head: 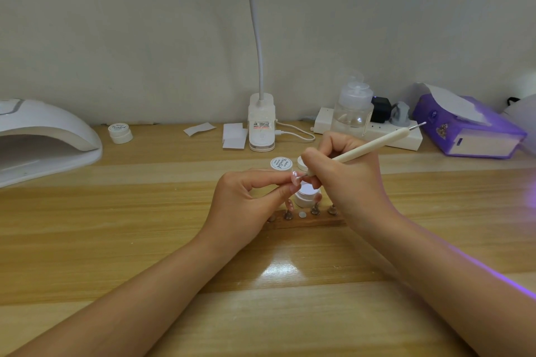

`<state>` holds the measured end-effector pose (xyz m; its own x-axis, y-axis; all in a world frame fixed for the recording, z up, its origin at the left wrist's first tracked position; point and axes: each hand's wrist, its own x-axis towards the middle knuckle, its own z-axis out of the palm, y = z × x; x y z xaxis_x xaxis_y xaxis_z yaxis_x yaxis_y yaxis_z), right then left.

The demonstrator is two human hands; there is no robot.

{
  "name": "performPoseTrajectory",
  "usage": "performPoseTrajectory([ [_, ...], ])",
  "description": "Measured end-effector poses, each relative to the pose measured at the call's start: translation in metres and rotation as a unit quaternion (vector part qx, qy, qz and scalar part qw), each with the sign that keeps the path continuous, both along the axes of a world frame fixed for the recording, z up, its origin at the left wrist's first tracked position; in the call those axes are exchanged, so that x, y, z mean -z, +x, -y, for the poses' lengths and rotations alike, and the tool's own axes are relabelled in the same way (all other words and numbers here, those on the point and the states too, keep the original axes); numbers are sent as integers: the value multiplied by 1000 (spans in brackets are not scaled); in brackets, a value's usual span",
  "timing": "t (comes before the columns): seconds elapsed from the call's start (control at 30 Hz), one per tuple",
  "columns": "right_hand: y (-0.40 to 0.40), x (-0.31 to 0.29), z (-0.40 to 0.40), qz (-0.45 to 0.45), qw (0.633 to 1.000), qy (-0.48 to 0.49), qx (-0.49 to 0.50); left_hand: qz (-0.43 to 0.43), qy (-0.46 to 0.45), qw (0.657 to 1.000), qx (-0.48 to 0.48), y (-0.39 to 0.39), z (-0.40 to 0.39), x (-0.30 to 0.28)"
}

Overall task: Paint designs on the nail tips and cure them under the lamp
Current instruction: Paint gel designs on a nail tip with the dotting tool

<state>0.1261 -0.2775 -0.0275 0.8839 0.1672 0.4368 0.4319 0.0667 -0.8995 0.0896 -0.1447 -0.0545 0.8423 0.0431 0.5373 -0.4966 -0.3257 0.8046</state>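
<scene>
My left hand (249, 197) pinches a pink nail tip (295, 177) between thumb and forefinger, above the table's middle. My right hand (345, 171) grips a cream dotting pen (374, 142) like a pencil, and its metal point touches the nail tip. Below the hands lies a wooden stand (307, 220) with several small pegs, one carrying another pink nail tip (289, 204). An open white gel pot (307, 194) sits just behind the stand, partly hidden by my fingers. The white curing lamp (43, 139) stands at the far left.
A labelled white lid (280, 163) lies behind my hands, and a stacked white pot (120, 133) sits near the lamp. At the back are a clip desk lamp (261, 124), white wipes (233, 135), a pump bottle (352, 107), a power strip (406, 136) and a purple tissue pack (467, 127).
</scene>
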Motion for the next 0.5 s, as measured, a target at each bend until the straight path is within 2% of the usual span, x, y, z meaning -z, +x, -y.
performPoseTrajectory([
  [0.5,0,0,-1,3,1000,-2,4,-4,-12,1000,-1,0,0,0],
])
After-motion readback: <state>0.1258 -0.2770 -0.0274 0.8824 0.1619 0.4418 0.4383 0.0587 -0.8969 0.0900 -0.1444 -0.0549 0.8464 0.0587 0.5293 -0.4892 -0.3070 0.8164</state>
